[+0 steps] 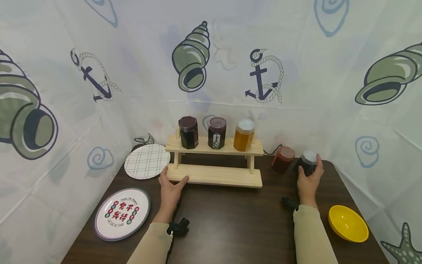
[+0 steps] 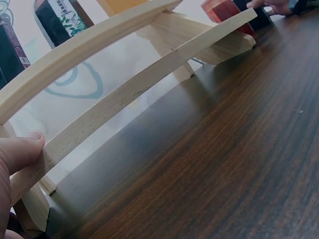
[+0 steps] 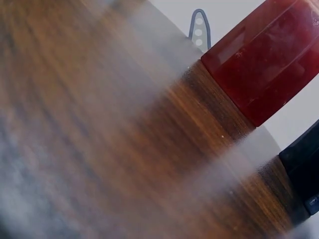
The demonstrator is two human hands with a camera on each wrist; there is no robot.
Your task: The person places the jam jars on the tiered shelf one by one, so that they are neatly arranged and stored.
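A two-tier wooden display rack [image 1: 214, 175] stands at the back of the table. My left hand [image 1: 170, 192] holds the left end of its lower board, the thumb [image 2: 22, 152] against the front edge. On the upper board sit a dark jar [image 1: 188, 134], a second dark jar [image 1: 216, 135] with a white label, and an amber jar [image 1: 244, 137] with a whitish lid. Right of the rack, my right hand [image 1: 308, 182] grips a dark jar with a white lid [image 1: 309, 158], its thumb and fingers on opposite sides. Close beside it is a red jar [image 1: 282, 160].
A checked white plate [image 1: 147, 161] lies left of the rack, partly near my left hand. Nearer on the left is a white plate with red and green lettering [image 1: 122, 214]. A yellow bowl [image 1: 348, 223] stands at the right edge of the dark wooden table [image 1: 230, 223].
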